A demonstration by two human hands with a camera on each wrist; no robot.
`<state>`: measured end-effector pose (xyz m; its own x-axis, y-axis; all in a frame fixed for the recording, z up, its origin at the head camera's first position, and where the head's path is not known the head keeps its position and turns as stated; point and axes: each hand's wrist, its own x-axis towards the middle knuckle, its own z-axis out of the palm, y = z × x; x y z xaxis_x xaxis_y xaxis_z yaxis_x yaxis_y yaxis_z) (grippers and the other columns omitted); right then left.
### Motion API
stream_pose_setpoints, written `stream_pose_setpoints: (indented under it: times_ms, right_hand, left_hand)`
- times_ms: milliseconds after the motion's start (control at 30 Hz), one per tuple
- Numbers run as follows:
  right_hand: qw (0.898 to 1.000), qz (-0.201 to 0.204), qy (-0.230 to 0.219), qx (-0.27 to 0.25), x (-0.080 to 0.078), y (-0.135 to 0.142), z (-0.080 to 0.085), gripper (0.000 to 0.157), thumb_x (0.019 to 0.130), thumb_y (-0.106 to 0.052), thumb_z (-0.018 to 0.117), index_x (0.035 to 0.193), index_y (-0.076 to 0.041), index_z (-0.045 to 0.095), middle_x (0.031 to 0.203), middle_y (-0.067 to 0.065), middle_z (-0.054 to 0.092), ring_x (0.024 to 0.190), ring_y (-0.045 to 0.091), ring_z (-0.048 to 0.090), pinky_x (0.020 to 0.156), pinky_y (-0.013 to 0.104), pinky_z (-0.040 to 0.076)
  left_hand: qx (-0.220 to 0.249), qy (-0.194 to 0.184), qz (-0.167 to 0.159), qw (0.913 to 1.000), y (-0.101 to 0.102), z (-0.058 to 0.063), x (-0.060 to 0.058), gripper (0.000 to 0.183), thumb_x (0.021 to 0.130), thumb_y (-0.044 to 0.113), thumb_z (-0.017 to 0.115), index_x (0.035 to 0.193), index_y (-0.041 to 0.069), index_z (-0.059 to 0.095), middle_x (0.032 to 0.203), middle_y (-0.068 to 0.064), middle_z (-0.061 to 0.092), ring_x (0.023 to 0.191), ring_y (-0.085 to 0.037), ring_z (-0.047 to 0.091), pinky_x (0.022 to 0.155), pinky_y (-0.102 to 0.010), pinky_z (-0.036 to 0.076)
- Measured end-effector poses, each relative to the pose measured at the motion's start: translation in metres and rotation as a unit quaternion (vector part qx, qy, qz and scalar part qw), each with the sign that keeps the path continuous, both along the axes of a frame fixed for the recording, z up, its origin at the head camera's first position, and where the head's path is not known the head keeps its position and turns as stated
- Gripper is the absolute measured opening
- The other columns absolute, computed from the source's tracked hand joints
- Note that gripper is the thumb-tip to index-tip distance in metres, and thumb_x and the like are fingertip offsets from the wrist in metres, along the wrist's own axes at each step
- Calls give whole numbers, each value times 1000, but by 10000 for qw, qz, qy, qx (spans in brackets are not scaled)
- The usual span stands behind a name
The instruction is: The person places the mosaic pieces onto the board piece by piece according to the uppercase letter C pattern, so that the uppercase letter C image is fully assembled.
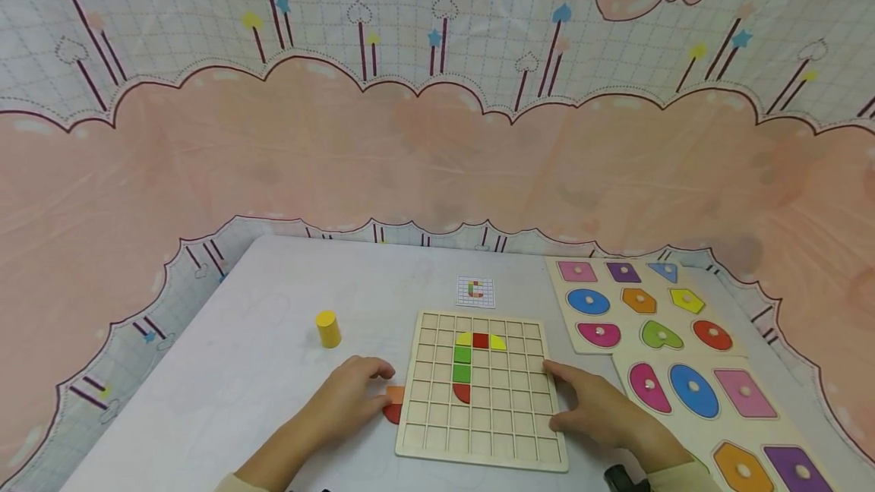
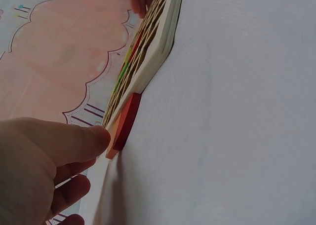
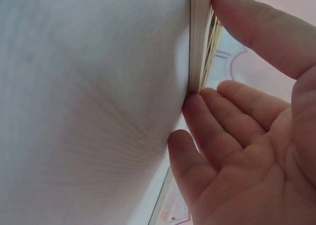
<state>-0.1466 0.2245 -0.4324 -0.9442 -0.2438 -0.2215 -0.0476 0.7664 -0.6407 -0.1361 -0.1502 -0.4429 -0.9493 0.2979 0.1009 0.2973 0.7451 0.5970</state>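
Note:
A light wooden grid board (image 1: pixel 499 431) lies on the white table. In its cells sit two yellow quarter-round pieces (image 1: pixel 498 342), a red square (image 1: pixel 481 341), two green squares (image 1: pixel 462 374) and a red quarter-round piece (image 1: pixel 462 392). My left hand (image 1: pixel 345 397) is at the board's left side, thumb tip right at an orange piece (image 2: pixel 112 141) with a red piece (image 2: pixel 127 121) beside it; the other fingers are loosely bent. Along the right edge, my right hand (image 1: pixel 601 406) touches the board with thumb and fingertips, fingers fairly straight.
A yellow cylinder (image 1: pixel 328 329) stands on the table at left. Behind the board lies a small pattern card (image 1: pixel 487 301). Two shape-puzzle boards (image 1: pixel 608 308) with knobbed coloured pieces lie on the right. A patterned cloth (image 1: pixel 437 150) hangs behind the table.

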Motion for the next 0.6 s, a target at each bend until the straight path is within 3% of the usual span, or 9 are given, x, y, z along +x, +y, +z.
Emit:
stream_pose_setpoints:
  times_ms: [267,600]
  right_hand:
    - [10000,9,15,47,-1,0,-1,85,69,-15,90,144,-4,51,140,14,57,134,39,45,108,58,35]
    - [10000,32,40,81,1,0,2,84,70,-15,90,144,-5,52,141,14,56,134,39,45,108,58,35]
  left_hand:
    - [-37,-175,-21,9998,-2,-4,-5,26,83,8,79,107,11,69,101,8,63,100,-16,56,91,-43,50]
    - [-168,-5,-147,9998,1,-4,-7,19,85,6,77,101,13,70,95,9,63,94,-14,56,87,-40,50]
